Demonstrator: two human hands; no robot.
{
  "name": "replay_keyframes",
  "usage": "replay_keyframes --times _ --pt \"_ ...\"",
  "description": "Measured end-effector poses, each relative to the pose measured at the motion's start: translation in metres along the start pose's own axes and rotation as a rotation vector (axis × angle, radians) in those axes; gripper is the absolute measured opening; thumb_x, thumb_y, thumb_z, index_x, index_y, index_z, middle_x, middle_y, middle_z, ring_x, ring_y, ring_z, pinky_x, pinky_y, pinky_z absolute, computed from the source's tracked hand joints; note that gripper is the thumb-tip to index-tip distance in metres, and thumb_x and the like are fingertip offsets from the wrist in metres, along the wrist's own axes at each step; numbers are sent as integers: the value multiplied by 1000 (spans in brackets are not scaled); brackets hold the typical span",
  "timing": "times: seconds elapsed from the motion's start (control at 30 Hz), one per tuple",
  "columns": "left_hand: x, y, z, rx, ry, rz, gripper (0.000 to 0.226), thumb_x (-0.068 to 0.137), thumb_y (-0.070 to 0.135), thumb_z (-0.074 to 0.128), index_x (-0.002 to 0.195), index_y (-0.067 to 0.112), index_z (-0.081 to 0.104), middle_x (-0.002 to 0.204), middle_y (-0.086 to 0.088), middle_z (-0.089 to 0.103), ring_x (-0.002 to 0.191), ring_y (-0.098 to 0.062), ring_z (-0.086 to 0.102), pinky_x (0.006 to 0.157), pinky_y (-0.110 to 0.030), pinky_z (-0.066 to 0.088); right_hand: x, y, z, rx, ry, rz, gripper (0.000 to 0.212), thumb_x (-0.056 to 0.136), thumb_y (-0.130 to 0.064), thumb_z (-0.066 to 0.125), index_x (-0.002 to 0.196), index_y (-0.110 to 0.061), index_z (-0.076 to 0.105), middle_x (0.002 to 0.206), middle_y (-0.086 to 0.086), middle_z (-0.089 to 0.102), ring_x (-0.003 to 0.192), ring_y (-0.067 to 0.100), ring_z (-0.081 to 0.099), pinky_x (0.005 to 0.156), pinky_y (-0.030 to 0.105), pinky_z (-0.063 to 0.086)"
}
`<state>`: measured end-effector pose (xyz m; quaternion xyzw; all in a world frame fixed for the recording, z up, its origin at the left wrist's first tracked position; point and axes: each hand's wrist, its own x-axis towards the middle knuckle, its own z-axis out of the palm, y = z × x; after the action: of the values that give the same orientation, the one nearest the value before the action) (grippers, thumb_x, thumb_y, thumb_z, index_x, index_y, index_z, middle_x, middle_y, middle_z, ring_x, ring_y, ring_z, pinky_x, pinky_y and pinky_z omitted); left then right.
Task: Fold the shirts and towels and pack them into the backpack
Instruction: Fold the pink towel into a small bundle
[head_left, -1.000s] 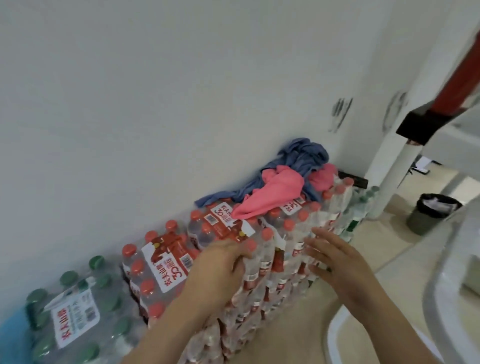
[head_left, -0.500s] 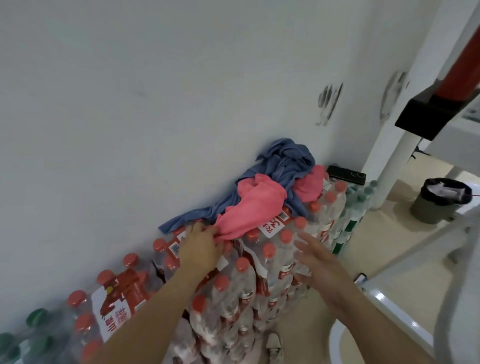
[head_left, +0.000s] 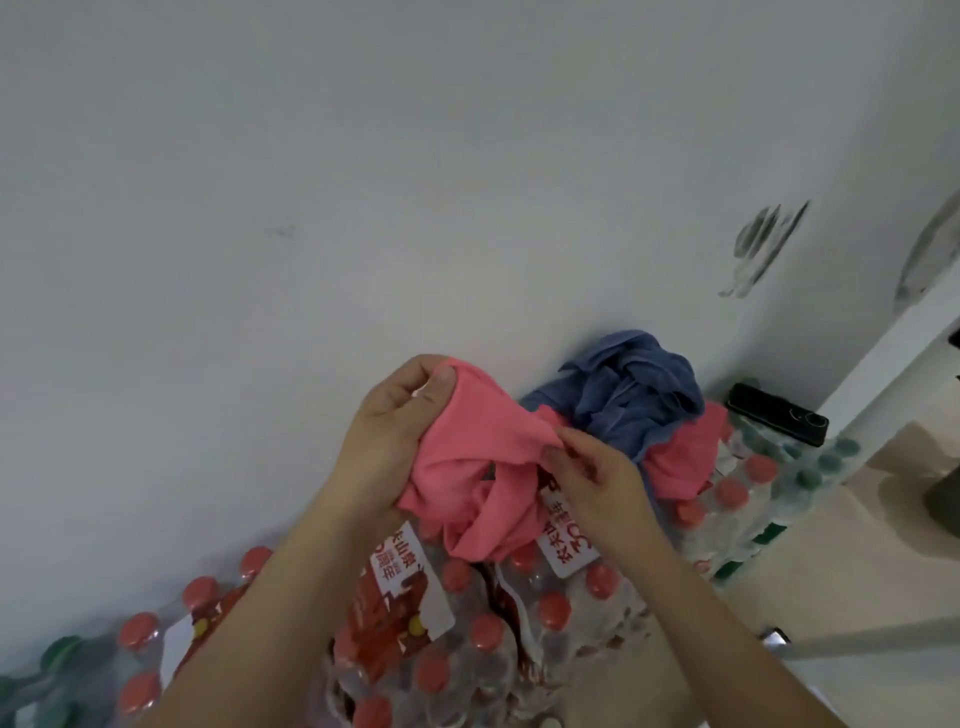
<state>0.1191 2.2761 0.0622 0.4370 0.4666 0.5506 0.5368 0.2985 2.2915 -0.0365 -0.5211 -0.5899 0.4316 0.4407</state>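
My left hand (head_left: 400, 431) grips the top of a bunched pink cloth (head_left: 483, 467) held just above the bottle packs (head_left: 467, 623), its length drooping from upper left to lower right. My right hand (head_left: 597, 483) pinches its edge. One blue cloth (head_left: 634, 395) lies crumpled behind, over more pink (head_left: 685, 457); I cannot tell whether that is a second piece.

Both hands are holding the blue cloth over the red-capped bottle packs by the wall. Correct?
Wrong on one point: the cloth. In the head view the left hand and right hand hold the pink cloth over the red-capped bottle packs by the wall. The blue cloth lies behind it, in neither hand.
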Motion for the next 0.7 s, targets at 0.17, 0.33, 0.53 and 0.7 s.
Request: replay_keyframes --times 0.17,0.33,0.53,0.7 --pt "3 35 8 -140 -50 -66 28 74 32 66 94 14 75 96 -11 73 83 -19 69 70 -28 58 33 -35 -32 443 -125 2 26 98 -17 48 103 -28 71 106 -2 71 103 19 66 79 36 58" --pt "0 69 3 38 -112 59 33 66 13 76 98 10 73 95 -12 72 81 -22 69 67 -30 57 78 -72 -61 80 37 -497 23 97 -20 46 108 -27 66 113 -8 62 107 8 59 92 22 46" --pt "-7 94 2 890 479 377 16 88 21 65 78 33 67 69 8 68 60 5 57 57 -11 44 117 -118 -66 -136 8 -729 26 95 -22 48 108 -9 66 101 0 62 95 10 57 87 15 41" --pt "-17 77 -16 583 627 340 20 97 26 50 82 25 62 76 4 61 65 -6 56 60 -21 48 110 -39 -82 -836 -274 -184 69 86 -47 61 146 -37 27 151 11 23 140 31 18 108 49 28"
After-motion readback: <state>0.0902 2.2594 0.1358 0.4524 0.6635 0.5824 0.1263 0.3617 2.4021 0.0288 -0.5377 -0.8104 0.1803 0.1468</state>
